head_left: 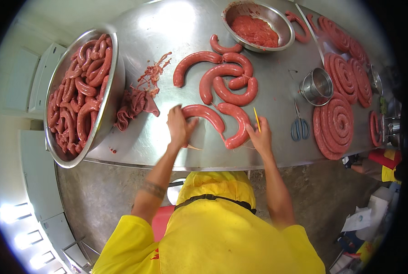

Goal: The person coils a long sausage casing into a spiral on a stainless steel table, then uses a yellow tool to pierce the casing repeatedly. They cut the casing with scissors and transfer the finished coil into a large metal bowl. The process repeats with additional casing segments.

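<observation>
The work looks partway — the glossy red curved sausage chain (239, 119) lies divided toward twelve o'clock, left hand (180, 128) loosely spread at its end, right hand (261, 137) pinching a slim yellow stick (257, 119) — while round, red, unsegmented sausage coils (334, 125) at three seem left.

V. bright; glare on tbl (274, 80); edges warped, prob. soft.
</observation>
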The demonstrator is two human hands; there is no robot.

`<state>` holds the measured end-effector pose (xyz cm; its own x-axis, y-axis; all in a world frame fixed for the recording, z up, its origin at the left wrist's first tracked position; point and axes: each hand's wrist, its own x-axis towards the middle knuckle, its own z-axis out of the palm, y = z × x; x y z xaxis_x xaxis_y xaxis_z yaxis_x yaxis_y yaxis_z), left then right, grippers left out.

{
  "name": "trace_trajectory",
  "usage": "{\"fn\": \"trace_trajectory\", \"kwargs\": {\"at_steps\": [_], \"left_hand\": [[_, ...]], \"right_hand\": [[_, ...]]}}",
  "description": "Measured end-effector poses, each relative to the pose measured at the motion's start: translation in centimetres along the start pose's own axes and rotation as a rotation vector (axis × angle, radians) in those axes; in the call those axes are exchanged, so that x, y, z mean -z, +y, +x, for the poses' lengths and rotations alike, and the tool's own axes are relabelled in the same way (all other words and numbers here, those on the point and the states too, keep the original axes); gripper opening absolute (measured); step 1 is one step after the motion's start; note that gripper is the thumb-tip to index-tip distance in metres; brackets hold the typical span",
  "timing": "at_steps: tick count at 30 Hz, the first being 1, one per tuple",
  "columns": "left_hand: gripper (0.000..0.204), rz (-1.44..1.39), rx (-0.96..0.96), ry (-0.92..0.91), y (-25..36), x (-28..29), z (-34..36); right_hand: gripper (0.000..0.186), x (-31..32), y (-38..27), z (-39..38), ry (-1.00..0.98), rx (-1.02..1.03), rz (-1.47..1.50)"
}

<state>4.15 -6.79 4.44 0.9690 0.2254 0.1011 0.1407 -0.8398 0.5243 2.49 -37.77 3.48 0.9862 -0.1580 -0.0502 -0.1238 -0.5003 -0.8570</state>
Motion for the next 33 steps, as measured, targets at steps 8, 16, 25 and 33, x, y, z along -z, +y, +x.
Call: {"fn": "trace_trajectory", "kwargs": {"at_steps": [8,16,25,33], "left_hand": [[0.033,-0.722,0.48,-0.05,-5.2,2.0,-9.4],[0.009,-1.006,0.812,-0.494,-8.8,5.4,-12.0],[0.038,-1.256,0.708,-0.629,-8.7,6.3,-14.0],[0.079,-2.086,0.693,-1.26,-2.6,2.0,-13.3]], "right_hand": [[0.027,-4.2,-3.9,-9.3,-0.438,-0.007,0.092],[0.023,-16.1,-10.7,-11.3,-0.774,-0.388,0.38],[0.025,-19.1,-11.5,-13.8,-0.448,-0.32,0.327],[0.022,-12.4,-14.5,-15.0,-0.447,0.056,-0.406]]}}
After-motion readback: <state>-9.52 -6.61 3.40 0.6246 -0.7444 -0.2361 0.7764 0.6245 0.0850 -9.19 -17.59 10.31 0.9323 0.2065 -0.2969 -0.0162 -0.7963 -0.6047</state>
